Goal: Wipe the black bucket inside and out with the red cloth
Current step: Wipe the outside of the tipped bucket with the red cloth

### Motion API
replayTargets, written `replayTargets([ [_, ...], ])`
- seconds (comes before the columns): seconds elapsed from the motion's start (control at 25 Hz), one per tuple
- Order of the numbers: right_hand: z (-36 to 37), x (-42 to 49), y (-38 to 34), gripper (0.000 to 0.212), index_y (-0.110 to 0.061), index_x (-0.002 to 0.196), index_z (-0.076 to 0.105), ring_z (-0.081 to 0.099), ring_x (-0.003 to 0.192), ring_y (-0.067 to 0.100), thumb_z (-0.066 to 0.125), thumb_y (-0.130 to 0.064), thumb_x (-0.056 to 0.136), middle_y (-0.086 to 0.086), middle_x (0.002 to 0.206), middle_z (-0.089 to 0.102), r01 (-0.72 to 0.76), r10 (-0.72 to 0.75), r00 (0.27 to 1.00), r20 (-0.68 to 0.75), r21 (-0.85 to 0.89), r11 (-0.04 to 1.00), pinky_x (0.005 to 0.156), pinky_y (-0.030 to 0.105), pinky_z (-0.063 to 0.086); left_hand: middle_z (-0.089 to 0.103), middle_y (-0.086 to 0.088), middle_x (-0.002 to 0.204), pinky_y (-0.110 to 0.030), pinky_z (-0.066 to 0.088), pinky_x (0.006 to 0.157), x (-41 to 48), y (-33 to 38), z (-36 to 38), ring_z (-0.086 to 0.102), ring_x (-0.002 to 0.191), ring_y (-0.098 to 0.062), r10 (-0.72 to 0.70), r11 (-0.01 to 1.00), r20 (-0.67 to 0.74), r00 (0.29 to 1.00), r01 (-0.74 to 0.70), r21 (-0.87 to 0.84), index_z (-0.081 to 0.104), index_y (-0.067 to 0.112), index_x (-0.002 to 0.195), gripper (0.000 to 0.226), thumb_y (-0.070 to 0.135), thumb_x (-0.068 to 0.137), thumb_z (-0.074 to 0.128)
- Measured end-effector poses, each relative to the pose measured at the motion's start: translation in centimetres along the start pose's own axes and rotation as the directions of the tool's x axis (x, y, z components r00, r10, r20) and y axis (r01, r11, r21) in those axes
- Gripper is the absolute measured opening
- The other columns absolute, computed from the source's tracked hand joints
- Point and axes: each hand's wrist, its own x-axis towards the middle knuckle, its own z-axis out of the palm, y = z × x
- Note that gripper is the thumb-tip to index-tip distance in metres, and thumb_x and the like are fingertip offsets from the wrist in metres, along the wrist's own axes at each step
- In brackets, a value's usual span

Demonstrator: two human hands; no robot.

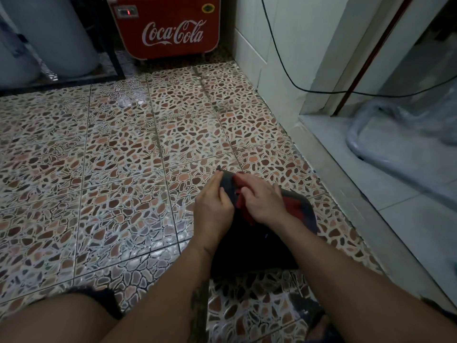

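While the left hand (214, 204) pinches the rim of the black bucket (257, 238), which lies tipped on the floor (99, 157) beneath both hands, the right hand (263, 200) presses the bunched red cloth (243, 198) against that rim. With only a rim pinch steadying it, a hard wipe could roll the bucket or drag the cloth loose.
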Motion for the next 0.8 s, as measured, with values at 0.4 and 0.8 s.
replayTargets([
  [0.4, -3.0, -6.8, 6.4, 0.064, -0.035, 0.143, 0.053, 0.033, 0.146, 0.017, 0.038, -0.029, 0.082, -0.006, 0.155, 0.045, -0.127, 0.125, 0.978, -0.167, 0.004, 0.992, 0.121, 0.057, 0.011, 0.056, 0.001, 0.142, -0.035, 0.039, 0.11, 1.1, 0.6, 0.0, 0.051, 0.128, -0.018, -0.128, 0.986, 0.077, 0.989, 0.135, -0.097, 0.053, 0.026, 0.141, 0.045, 0.023, 0.097, 0.043],
  [0.8, 2.4, -7.3, 1.2, 0.066, -0.039, 0.155, 0.029, 0.006, 0.154, 0.011, 0.037, -0.034, 0.09, -0.011, 0.166, 0.023, 0.158, -0.156, 0.977, -0.143, 0.002, 0.987, 0.122, 0.046, -0.009, 0.063, -0.007, 0.131, -0.038, 0.048, 0.097, 3.3, 0.7, 0.8, 0.06, 0.111, -0.028, -0.243, 0.97, 0.029, 0.97, 0.242, 0.017, 0.051, 0.028, 0.141, 0.049, 0.021, 0.096, 0.036],
])
